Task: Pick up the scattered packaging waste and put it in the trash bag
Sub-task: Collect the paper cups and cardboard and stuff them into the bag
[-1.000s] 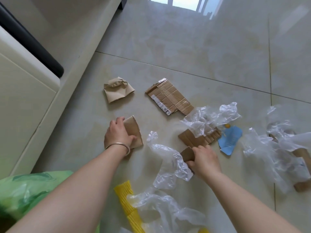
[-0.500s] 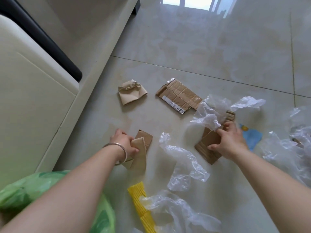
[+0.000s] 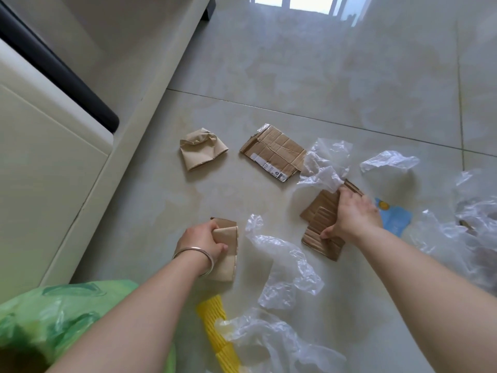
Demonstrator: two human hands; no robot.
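My left hand (image 3: 200, 240), with a bracelet on the wrist, grips a folded brown paper piece (image 3: 227, 251) low over the floor. My right hand (image 3: 355, 216) clasps a stack of corrugated cardboard pieces (image 3: 321, 219), with clear plastic film (image 3: 326, 168) caught at its fingertips. The green trash bag (image 3: 53, 319) lies open at the lower left, under my left forearm. A crumpled brown paper (image 3: 201, 152) and a flat cardboard sheet with a label (image 3: 274, 154) lie farther out on the tiles.
Clear plastic film (image 3: 285, 265) lies between my arms, with more plastic film (image 3: 470, 224) at the right. A yellow corrugated strip (image 3: 215, 327) lies near the bottom. A blue paper (image 3: 395, 219) sits behind my right hand. Cream furniture (image 3: 53, 170) borders the left side.
My left hand has lifted and folded the brown paper piece. My right hand moved outward, gathered the small cardboard piece onto a larger one and grips the stack with plastic film.
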